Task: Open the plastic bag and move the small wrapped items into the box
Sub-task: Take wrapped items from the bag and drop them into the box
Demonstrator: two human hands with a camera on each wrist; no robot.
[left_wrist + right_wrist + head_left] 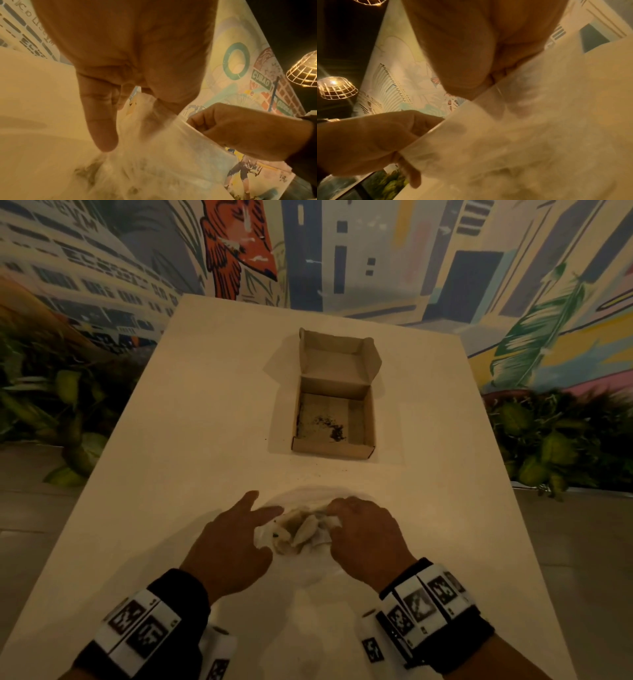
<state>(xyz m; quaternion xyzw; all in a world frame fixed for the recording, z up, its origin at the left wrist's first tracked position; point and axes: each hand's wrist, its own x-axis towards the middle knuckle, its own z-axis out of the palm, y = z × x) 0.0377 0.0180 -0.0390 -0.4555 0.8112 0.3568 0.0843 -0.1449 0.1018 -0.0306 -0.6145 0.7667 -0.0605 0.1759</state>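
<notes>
Dim, warm yellow light throughout; lit cage lamps [303, 70] glow against a dark ceiling in both wrist views. The box [334, 419] casts soft shadows on the table [205, 422]. Wrist views are blurred and grainy; the head view bends at its edges

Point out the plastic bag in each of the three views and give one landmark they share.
Head: plastic bag at bottom centre, between the hands on the white table.
Left wrist: bag lower centre, under the palm.
Right wrist: bag fills the lower right.
Shared landmark: the right hand gripping the bag's edge.
</notes>
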